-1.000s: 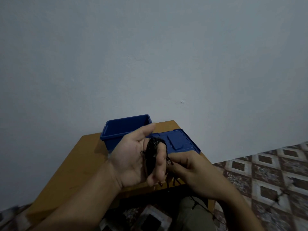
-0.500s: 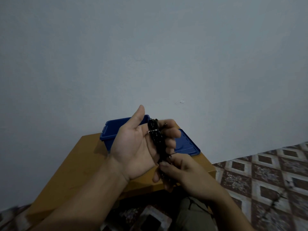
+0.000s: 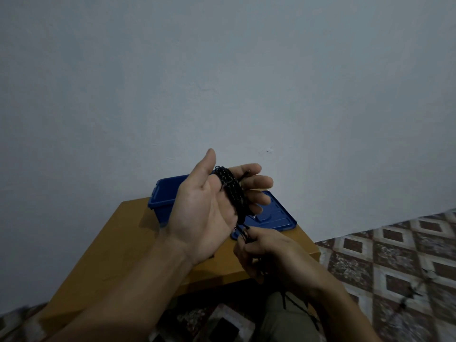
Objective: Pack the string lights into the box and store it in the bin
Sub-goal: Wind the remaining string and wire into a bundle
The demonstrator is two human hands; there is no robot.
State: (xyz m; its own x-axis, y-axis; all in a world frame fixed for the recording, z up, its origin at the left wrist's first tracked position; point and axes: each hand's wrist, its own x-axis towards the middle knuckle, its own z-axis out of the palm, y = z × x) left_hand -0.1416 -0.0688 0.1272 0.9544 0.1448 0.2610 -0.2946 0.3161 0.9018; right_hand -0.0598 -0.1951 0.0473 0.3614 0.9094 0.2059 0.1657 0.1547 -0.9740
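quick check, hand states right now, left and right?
Left hand: open, fingers straight, with the string lights coiled around them.
Right hand: closed, pinching the loose strand of the string lights below the coil.

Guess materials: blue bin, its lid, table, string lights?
Blue bin and lid: likely moulded plastic, uniform colour, slight sheen, raised ridges. Table: wood or laminate, matte tan, no grain visible. String lights: black flexible cord, probably plastic-insulated; coils tightly.

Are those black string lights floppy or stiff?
Probably floppy: the string lights wrap tightly round fingers of the left hand. Likely light, since straight fingers carry the coil. The loose end below the right hand dangles, so it may tangle.
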